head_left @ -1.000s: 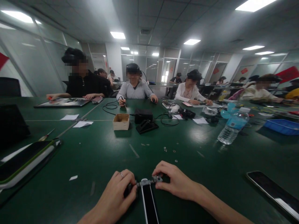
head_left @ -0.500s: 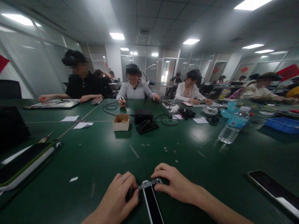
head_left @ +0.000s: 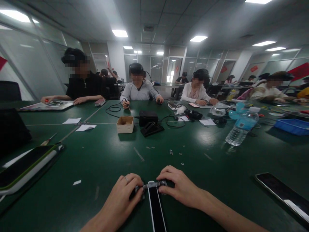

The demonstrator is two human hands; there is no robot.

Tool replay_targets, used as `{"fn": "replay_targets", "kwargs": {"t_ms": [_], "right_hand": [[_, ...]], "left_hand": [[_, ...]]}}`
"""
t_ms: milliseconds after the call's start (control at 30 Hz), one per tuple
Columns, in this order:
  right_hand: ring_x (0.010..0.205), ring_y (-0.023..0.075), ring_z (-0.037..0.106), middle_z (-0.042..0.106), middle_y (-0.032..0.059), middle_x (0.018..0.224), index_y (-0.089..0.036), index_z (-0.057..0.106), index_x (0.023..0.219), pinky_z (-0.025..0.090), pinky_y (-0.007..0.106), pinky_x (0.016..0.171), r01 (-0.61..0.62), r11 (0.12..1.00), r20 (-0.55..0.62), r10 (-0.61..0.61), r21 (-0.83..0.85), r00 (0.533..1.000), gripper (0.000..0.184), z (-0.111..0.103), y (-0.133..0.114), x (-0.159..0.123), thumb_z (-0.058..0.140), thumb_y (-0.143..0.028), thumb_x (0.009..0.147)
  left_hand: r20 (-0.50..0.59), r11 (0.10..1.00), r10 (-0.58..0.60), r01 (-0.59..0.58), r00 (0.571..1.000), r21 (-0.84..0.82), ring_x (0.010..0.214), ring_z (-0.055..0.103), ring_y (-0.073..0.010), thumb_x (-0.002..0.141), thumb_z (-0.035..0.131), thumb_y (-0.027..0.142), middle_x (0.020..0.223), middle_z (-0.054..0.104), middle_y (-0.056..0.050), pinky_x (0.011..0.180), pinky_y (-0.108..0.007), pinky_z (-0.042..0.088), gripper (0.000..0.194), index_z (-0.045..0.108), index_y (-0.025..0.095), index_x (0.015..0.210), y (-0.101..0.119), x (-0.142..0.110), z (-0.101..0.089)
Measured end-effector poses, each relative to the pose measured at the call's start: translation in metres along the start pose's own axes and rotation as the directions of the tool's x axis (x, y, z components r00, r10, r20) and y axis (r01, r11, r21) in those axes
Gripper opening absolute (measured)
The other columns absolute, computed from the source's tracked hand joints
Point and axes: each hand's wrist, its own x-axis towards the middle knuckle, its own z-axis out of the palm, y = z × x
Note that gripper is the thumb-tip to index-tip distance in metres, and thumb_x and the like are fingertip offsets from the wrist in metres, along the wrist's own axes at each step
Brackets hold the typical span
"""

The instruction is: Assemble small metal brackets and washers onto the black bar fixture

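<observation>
A long, narrow black piece with white edges [head_left: 157,211] lies on the green table, running toward me and out of the bottom of the view. Across its far end sits a grey metal crossbar [head_left: 151,185]. My left hand [head_left: 124,196], a ring on one finger, is closed around a dark block [head_left: 139,192] at the crossbar's left end. At the opposite end, my right hand [head_left: 180,187] pinches a grey metal block [head_left: 163,183] between thumb and fingers. My fingers partly cover both blocks, so their kind does not show.
Several small metal bits [head_left: 171,152] are scattered beyond my hands. A phone [head_left: 282,196] lies at right, a green-edged device [head_left: 27,167] at left. Farther off stand a small open box [head_left: 125,125], a black box [head_left: 148,118], a water bottle [head_left: 242,127] and a blue tray [head_left: 292,126]. Several people sit opposite.
The right-end block and crossbar look more level, and the black piece's near end has swung slightly left in view. Both hands keep their grip. The whole view has shifted slightly.
</observation>
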Motion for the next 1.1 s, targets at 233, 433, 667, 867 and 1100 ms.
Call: {"fn": "replay_targets", "kwargs": {"t_ms": [233,433,667,867,1100], "right_hand": [[0.099,0.0194,0.054,0.06,0.0061,0.103,-0.018,0.065,0.103,0.044,0.032,0.086,0.021,0.997,-0.029,-0.024,-0.079,0.999,0.03,-0.007,0.003,0.0,0.071,-0.034,0.078],[0.102,0.0209,0.053,0.06,0.0084,0.106,-0.018,0.062,0.108,0.042,0.036,0.09,-0.085,0.962,-0.247,0.019,-0.259,0.969,0.025,-0.043,0.041,0.004,0.049,-0.032,0.092],[0.102,0.0209,0.053,0.06,0.0088,0.109,-0.02,0.06,0.116,0.043,0.036,0.09,-0.185,0.915,-0.221,0.109,-0.36,0.969,0.031,-0.064,0.096,0.004,0.041,-0.029,0.094],[0.099,0.0205,0.054,0.06,0.0095,0.106,-0.02,0.064,0.11,0.044,0.034,0.086,-0.186,0.894,-0.202,0.11,-0.408,0.973,0.028,-0.063,0.093,0.007,0.043,-0.025,0.092],[0.089,0.0196,0.055,0.061,0.0079,0.094,-0.017,0.063,0.093,0.044,0.034,0.08,-0.186,0.87,-0.211,0.097,-0.457,0.973,0.019,-0.062,0.096,0.008,0.046,-0.025,0.091]], "left_hand": [[-0.033,1.0,-0.016,0.015,0.999,-0.014,0.087,0.058,-0.0195,0.093,0.042,0.025,0.098,0.063,-0.003,0.076,-0.032,0.045,0.019,0.061,0.024,0.094,-0.009,0.001,0.006],[-0.035,1.0,-0.019,0.019,0.999,-0.02,0.087,0.059,-0.0197,0.094,0.04,0.027,0.098,0.063,-0.003,0.077,-0.033,0.047,0.02,0.06,0.025,0.094,-0.006,0.001,0.003],[-0.068,0.999,-0.025,0.022,0.997,-0.04,0.083,0.058,-0.0195,0.094,0.036,0.025,0.095,0.062,-0.005,0.075,-0.033,0.047,0.023,0.059,0.023,0.092,-0.001,0.0,0.001],[-0.052,1.0,-0.006,0.005,0.999,-0.03,0.082,0.058,-0.0191,0.094,0.037,0.024,0.095,0.062,-0.005,0.074,-0.032,0.046,0.022,0.059,0.022,0.092,0.0,0.001,0.0],[-0.051,1.0,-0.022,0.02,0.998,-0.022,0.084,0.059,-0.0197,0.092,0.038,0.024,0.096,0.063,-0.004,0.074,-0.033,0.046,0.022,0.06,0.022,0.091,0.0,0.0,0.0]]}}
